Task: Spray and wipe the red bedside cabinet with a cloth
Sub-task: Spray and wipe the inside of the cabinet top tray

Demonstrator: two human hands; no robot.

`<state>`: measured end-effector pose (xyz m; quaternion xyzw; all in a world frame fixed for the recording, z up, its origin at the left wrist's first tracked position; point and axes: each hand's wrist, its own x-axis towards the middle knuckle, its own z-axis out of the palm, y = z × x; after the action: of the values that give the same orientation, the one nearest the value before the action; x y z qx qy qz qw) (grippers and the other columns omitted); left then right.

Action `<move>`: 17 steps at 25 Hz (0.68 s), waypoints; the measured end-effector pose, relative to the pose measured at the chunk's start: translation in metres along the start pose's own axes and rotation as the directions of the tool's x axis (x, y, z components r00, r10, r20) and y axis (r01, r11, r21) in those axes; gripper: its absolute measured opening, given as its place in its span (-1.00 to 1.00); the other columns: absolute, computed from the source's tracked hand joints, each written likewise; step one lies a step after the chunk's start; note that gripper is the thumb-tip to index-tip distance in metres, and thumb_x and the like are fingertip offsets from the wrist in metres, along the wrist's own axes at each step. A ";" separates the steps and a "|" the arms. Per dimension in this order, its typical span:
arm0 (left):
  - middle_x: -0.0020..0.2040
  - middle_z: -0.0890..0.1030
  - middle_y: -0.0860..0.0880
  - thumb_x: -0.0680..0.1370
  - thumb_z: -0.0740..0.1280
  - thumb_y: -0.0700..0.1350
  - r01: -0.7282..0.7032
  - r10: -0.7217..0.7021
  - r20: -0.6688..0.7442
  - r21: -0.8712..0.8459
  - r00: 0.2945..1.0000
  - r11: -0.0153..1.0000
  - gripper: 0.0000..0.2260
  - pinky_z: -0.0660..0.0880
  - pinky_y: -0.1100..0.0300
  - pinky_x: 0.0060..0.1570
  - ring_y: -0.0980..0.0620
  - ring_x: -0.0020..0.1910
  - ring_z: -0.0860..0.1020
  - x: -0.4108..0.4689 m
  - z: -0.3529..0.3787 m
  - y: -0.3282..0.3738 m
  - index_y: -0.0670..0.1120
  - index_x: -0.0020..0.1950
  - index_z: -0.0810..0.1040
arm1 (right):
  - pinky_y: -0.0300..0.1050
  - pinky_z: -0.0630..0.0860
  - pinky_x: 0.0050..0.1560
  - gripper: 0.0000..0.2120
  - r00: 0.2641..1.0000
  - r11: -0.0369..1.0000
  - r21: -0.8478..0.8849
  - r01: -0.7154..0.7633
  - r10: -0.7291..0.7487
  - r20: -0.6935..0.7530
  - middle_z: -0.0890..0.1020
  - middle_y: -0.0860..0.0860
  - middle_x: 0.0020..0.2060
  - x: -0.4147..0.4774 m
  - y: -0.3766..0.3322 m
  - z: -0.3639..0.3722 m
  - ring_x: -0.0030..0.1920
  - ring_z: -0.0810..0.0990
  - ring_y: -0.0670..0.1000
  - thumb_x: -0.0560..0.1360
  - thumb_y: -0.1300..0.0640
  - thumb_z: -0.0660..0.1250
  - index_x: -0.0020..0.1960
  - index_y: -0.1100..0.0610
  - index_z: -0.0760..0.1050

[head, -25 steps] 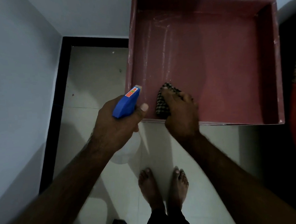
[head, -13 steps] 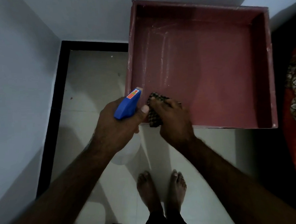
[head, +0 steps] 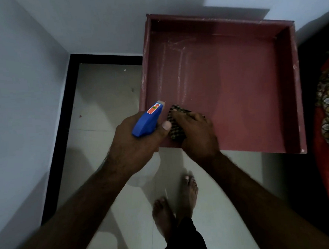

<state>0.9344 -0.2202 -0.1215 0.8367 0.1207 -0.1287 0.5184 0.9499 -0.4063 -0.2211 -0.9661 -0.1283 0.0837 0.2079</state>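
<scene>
Pale walls [head: 24,74] close off this dim corner, with black skirting [head: 64,120] running round a light tiled floor [head: 102,108]. Against the far wall stands the red cabinet [head: 298,79], seen from above: its top has a raised rim on every side, so it reads like a shallow tray.

At the near left corner of that top lies the checked cloth [head: 176,131], wadded up. The right hand [head: 198,134] is on it, fingers [head: 180,115] bent over the wad and holding it down against the red surface; the cloth shows on the hand's left side, the rest is under the palm, and the thumb is out of sight. Just beside it, touching or nearly so, the left hand [head: 134,147] grips the blue head of the spray bottle [head: 146,121], its thumb wrapped round the near side and the nozzle aimed toward the cabinet's left rim (an orange label sits on top of the head).

Nothing else lies inside the rim but the cloth. Whitish streaks [head: 180,76] run across the left half of the top; the right half looks plain.

Bare feet [head: 188,189] stand on the tiles below the hands. Along the right edge, close to the cabinet, is red patterned fabric [head: 328,112]; what it belongs to I can't make out.
</scene>
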 end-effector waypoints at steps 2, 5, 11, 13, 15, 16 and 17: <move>-0.32 0.63 -0.10 0.51 0.43 0.14 -0.002 0.002 0.003 -0.002 1.000 1.000 -0.73 0.47 0.50 -0.34 0.04 -0.30 0.63 0.004 0.001 0.003 -0.07 -0.11 0.56 | 0.18 0.46 0.32 -0.18 0.981 0.982 0.039 -0.186 0.188 -0.050 0.54 0.06 0.40 0.005 0.023 -0.009 0.31 0.48 0.24 0.28 0.27 0.44 0.53 -0.01 0.38; -0.30 0.63 -0.11 0.51 0.43 0.14 0.008 -0.007 -0.014 0.017 1.000 1.000 -0.71 0.57 0.32 -0.28 -0.03 -0.31 0.61 0.010 0.001 0.008 -0.09 -0.10 0.57 | 0.16 0.46 0.35 -0.17 0.932 0.934 0.076 -0.348 0.354 -0.075 0.53 0.13 0.38 0.011 0.025 -0.017 0.31 0.48 0.26 0.28 0.25 0.46 0.53 -0.03 0.38; -0.30 0.62 -0.06 0.46 0.38 0.23 0.012 -0.012 -0.005 -0.007 1.000 1.000 -0.68 0.47 0.49 -0.30 0.08 -0.28 0.60 0.016 0.006 0.021 -0.02 -0.13 0.56 | 0.14 0.39 0.38 -0.25 0.990 0.993 -0.054 0.101 -0.095 0.101 0.44 -0.09 0.50 0.013 0.006 -0.005 0.43 0.43 0.10 0.41 0.08 0.48 0.55 -0.06 0.33; -0.31 0.62 -0.10 0.47 0.41 0.20 0.017 -0.018 -0.007 -0.030 1.000 0.999 -0.67 0.48 0.48 -0.32 0.03 -0.29 0.60 0.018 0.007 0.021 -0.07 -0.12 0.56 | 0.15 0.39 0.38 -0.26 0.994 0.993 -0.050 -0.104 0.105 0.019 0.47 -0.04 0.47 0.022 0.027 -0.014 0.40 0.45 0.15 0.39 0.13 0.45 0.55 -0.04 0.34; -0.32 0.62 -0.09 0.45 0.41 0.21 0.033 -0.033 -0.012 -0.047 0.999 0.998 -0.65 0.44 0.53 -0.36 0.08 -0.29 0.61 0.020 0.006 0.021 -0.09 -0.13 0.55 | 0.17 0.42 0.35 -0.22 0.954 0.956 0.015 -0.291 0.292 -0.067 0.51 0.00 0.44 0.029 0.030 -0.019 0.36 0.46 0.21 0.34 0.19 0.45 0.54 -0.02 0.36; -0.33 0.62 -0.07 0.42 0.39 0.25 0.042 -0.042 -0.011 -0.049 0.999 0.998 -0.62 0.43 0.55 -0.36 0.12 -0.28 0.61 0.021 0.006 0.022 -0.07 -0.14 0.55 | 0.18 0.42 0.35 -0.22 0.952 0.955 0.013 -0.296 0.296 -0.076 0.51 0.00 0.44 0.030 0.022 -0.017 0.37 0.45 0.21 0.34 0.18 0.47 0.53 -0.02 0.36; -0.32 0.62 -0.05 0.40 0.36 0.28 0.048 -0.048 -0.006 -0.046 0.999 0.998 -0.61 0.42 0.56 -0.35 0.15 -0.27 0.61 0.021 0.007 0.022 -0.05 -0.16 0.55 | 0.18 0.41 0.35 -0.23 0.970 0.971 0.004 -0.238 0.238 -0.054 0.49 -0.02 0.46 0.030 0.013 -0.012 0.38 0.45 0.20 0.35 0.15 0.49 0.53 -0.02 0.36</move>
<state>0.9612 -0.2345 -0.1129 0.8218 0.1455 -0.1354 0.5340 0.9836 -0.4142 -0.2190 -0.9767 -0.0060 0.0818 0.1983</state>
